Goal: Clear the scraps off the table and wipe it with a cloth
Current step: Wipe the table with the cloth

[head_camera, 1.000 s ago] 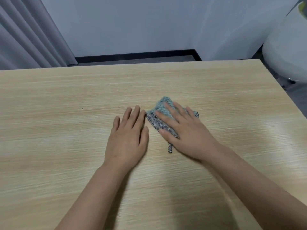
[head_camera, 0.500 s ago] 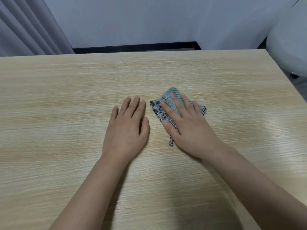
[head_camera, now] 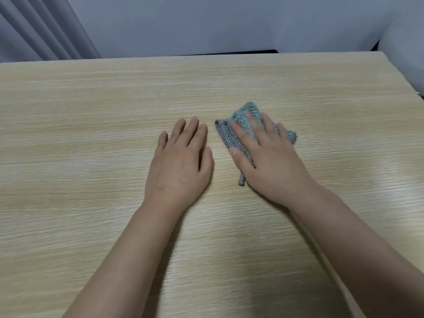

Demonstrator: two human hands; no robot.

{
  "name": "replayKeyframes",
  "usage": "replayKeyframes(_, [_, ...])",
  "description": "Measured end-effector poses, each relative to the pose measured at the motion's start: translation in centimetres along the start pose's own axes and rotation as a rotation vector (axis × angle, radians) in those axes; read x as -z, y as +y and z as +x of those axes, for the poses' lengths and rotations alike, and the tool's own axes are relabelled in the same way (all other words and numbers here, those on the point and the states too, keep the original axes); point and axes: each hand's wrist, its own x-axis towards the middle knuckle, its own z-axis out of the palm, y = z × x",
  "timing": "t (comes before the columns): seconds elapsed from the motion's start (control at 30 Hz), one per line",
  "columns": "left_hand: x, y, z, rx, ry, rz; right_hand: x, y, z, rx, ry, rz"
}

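Note:
A small folded cloth (head_camera: 241,120), teal fluff with a black-and-white checked border, lies on the light wooden table (head_camera: 91,111) right of centre. My right hand (head_camera: 268,157) presses flat on top of it, fingers spread, and covers most of it; a checked loop sticks out by my thumb. My left hand (head_camera: 181,159) rests palm down on the bare wood just left of the cloth, fingers together, holding nothing. No scraps show on the tabletop.
Grey curtains (head_camera: 41,28) hang at the back left against a pale wall. A white rounded object (head_camera: 403,53) stands past the table's right edge. The table's far edge runs across the top of the view.
My right hand has slid the cloth a little to the right, away from my left hand. The left hand has stayed in place on the table.

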Motion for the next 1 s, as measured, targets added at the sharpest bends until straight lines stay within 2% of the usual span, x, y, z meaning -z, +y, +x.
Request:
replayKeyframes(0.07, [0.0,0.0,0.0,-0.007,0.009,-0.005,0.0,-0.1,-0.4,0.069,-0.02,0.003])
replayKeyframes(0.13, [0.0,-0.1,0.0,-0.006,0.002,-0.011,0.3,0.9,-0.1,0.061,-0.032,-0.008])
replayKeyframes(0.27, [0.0,0.0,-0.2,-0.003,0.001,-0.015,1.0,3.2,0.8,-0.167,-0.02,-0.018])
replayKeyframes(0.33, [0.1,0.0,-0.1,-0.003,0.007,-0.017,0.7,2.6,0.8,-0.214,-0.009,-0.022])
replayKeyframes(0.4, [0.1,0.0,-0.2,0.0,0.008,-0.015,0.2,1.1,0.1,-0.175,0.001,-0.008])
replayKeyframes(0.5, [0.1,0.1,-0.2,-0.005,0.014,-0.012,-0.3,-1.0,-1.5,-0.016,0.025,0.012])
replayKeyframes(0.63, [0.1,0.1,-0.1,-0.003,0.023,-0.012,0.2,0.0,-1.8,0.053,-0.023,0.007])
replayKeyframes(0.83, [0.2,0.1,-0.2,-0.016,0.03,-0.005,0.2,1.6,-0.9,-0.206,-0.007,-0.024])
replayKeyframes(0.9, [0.2,0.1,-0.1,-0.015,0.032,0.0,-0.3,-0.4,-1.6,-0.163,0.016,-0.014])
replayKeyframes(1.0, [0.1,0.0,0.0,-0.013,0.032,0.008,-0.9,-3.3,-3.7,0.039,0.036,0.026])
